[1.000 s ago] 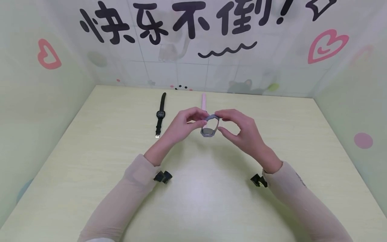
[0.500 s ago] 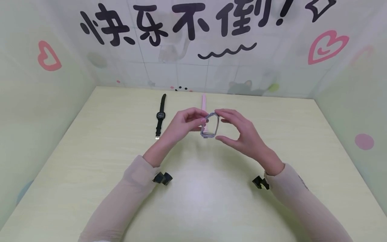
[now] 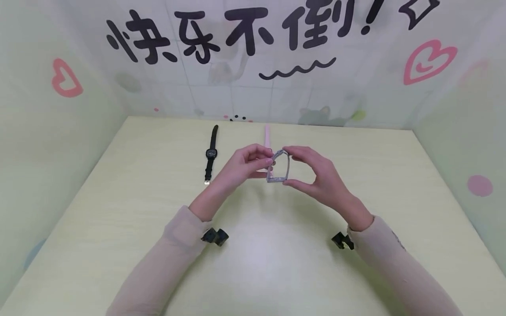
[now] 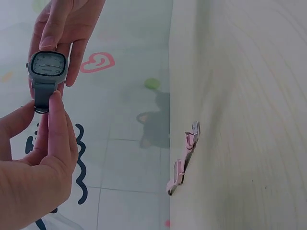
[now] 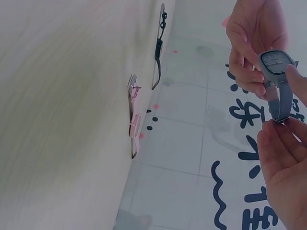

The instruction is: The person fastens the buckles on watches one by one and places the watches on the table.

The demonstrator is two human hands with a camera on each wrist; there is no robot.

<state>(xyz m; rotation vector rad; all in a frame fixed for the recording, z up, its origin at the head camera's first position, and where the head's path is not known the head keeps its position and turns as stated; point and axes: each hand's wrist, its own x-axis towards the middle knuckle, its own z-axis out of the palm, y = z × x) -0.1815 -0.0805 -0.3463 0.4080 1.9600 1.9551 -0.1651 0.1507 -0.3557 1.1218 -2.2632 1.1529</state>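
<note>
A grey-blue wristwatch (image 3: 278,179) is held up off the table, its strap forming a closed loop and its case lowest in the head view. My left hand (image 3: 235,166) pinches the strap on the left side, near the buckle. Thumb and fingers of my right hand (image 3: 322,173) span the loop, thumb at the case and forefinger at the strap's top. The dial shows on the watch case (image 4: 48,64) in the left wrist view. Behind my left fingers, a pink watch (image 3: 267,137) lies partly hidden on the table.
A black watch (image 3: 211,153) lies stretched out on the pale wooden table (image 3: 253,263), left of the pink one. Printed walls stand behind and at both sides. Small black mounts (image 3: 215,237) are on both sleeves.
The grey-blue wristwatch has been turned, so its case back no longer shows in the head view and the loop stands taller. My right thumb has moved down to the case.
</note>
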